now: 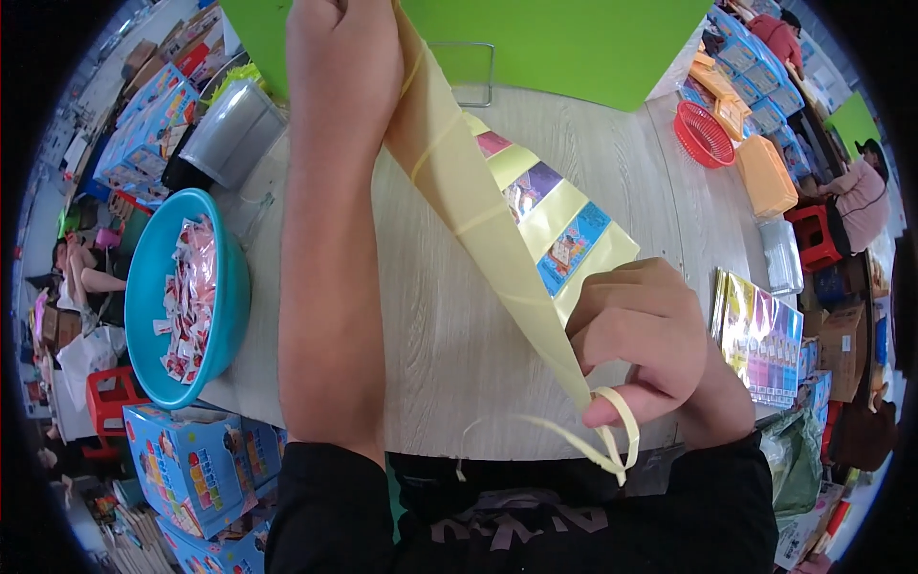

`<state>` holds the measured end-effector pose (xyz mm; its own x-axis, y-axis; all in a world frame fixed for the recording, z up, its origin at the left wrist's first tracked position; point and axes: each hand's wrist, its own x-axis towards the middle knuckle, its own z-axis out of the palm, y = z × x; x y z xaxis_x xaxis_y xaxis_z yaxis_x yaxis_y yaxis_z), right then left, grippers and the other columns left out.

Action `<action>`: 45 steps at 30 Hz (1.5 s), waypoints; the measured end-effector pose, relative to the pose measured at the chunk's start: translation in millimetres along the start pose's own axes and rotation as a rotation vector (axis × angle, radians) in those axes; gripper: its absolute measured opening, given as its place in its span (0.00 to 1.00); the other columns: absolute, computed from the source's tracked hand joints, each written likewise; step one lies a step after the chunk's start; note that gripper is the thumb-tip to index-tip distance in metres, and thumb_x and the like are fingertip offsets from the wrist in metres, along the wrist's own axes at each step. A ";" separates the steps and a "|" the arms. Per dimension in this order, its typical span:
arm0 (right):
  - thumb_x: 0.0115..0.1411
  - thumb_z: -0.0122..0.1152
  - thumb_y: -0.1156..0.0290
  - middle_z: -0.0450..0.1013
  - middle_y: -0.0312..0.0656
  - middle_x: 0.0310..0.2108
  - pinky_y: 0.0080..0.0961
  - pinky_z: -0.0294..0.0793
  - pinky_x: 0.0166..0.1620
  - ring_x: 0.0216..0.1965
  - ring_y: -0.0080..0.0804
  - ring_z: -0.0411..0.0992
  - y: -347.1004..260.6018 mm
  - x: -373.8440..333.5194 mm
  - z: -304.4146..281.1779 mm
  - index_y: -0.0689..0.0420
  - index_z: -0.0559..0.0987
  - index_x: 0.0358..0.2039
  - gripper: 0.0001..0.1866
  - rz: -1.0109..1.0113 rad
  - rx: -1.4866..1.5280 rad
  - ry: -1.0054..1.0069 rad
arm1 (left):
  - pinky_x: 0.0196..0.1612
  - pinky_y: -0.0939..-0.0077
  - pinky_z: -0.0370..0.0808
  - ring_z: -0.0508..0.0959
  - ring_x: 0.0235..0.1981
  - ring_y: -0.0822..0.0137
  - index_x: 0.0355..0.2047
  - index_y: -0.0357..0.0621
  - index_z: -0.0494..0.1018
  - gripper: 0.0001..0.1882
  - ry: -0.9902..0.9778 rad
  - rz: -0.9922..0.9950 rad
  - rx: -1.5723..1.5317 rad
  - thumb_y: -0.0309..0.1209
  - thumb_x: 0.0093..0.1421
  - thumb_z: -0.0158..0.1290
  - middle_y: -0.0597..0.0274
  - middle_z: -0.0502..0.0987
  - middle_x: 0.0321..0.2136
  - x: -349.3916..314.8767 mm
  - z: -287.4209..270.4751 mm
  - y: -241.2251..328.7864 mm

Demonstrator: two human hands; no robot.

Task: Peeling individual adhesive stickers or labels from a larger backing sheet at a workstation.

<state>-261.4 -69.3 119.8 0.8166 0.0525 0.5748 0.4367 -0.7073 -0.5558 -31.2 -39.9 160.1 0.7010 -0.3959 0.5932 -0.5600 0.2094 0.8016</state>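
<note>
A long pale yellow sheet of labels (488, 225) slants across the table, its plain back partly curled over. Coloured printed panels (574, 251) show on its shiny face. My left hand (342, 62), closed, grips the sheet's far end; its fingertips are cut off by the top edge of the view. Near the sheet's lower end, my right hand (643, 330) is curled with the edge under its fingers. A thin yellow strip (626, 430) loops round the thumb of that hand and hangs over the table's near edge.
On the left, a turquoise basin (239, 287) holds small red-and-white packets; blue boxes (191, 454) are stacked below. A green board (574, 48) with a wire stand (491, 72) stands at the back. To the right are shiny printed sheets (760, 340) and a red basket (703, 136). Other people sit farther off.
</note>
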 end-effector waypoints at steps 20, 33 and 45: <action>0.51 0.68 0.70 0.71 0.35 0.18 0.24 0.64 0.19 0.17 0.31 0.70 6.7 -6.6 -0.7 0.56 0.77 0.24 0.08 -0.188 0.133 0.167 | 0.45 0.72 0.67 0.72 0.39 0.66 0.39 0.34 0.71 0.15 0.014 -0.026 -0.162 0.34 0.66 0.42 0.56 0.73 0.35 6.3 -0.6 -5.3; 0.56 0.65 0.62 0.70 0.34 0.21 0.23 0.66 0.23 0.20 0.31 0.70 -0.4 -2.3 -14.7 0.55 0.75 0.26 0.11 0.103 0.258 -0.124 | 0.47 0.71 0.66 0.71 0.40 0.63 0.40 0.32 0.71 0.16 0.095 -0.044 -0.030 0.35 0.65 0.43 0.53 0.73 0.38 -2.2 -4.9 10.7; 0.53 0.69 0.69 0.71 0.32 0.18 0.25 0.62 0.18 0.16 0.29 0.70 -1.9 -2.5 -9.4 0.54 0.77 0.25 0.07 -0.028 0.289 -0.098 | 0.46 0.71 0.67 0.72 0.40 0.64 0.39 0.32 0.71 0.15 0.078 0.005 -0.027 0.34 0.65 0.42 0.54 0.73 0.36 1.0 -4.8 1.1</action>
<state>-267.9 -74.7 125.1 0.8294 0.1468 0.5390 0.5370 -0.4755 -0.6968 -29.1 -35.7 161.9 0.7313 -0.3237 0.6003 -0.5520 0.2359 0.7998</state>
